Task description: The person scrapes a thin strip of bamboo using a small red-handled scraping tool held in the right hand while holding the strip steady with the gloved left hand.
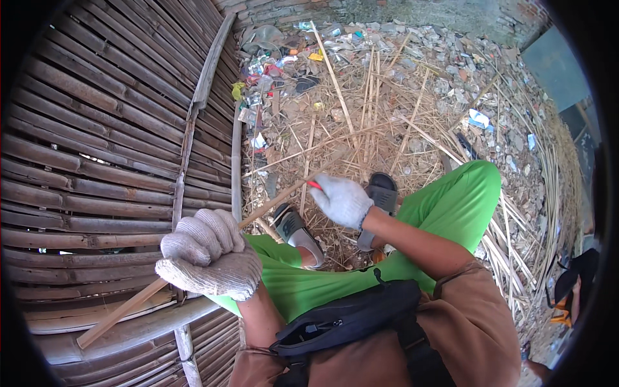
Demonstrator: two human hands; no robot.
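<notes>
In a white knitted glove, my left hand [207, 253] is wrapped round a long, flat bamboo strip [122, 314]. The strip slants from the lower left, through my fist, up toward my other hand. My right hand [343, 202], also in a white glove, is closed near the strip's far end. A small red piece [314, 185] pokes out from between its thumb and fingers, beside the strip. Most of that red object is hidden in the glove, so its kind does not show.
A bamboo slat wall [97, 174] rises at my left. Split bamboo sticks [332, 80] and shavings litter the ground in front, among rubbish. More strips [509, 251] lie at right. My sandalled feet [382, 193] are below my hands. A person's arm [575, 300] shows at the right edge.
</notes>
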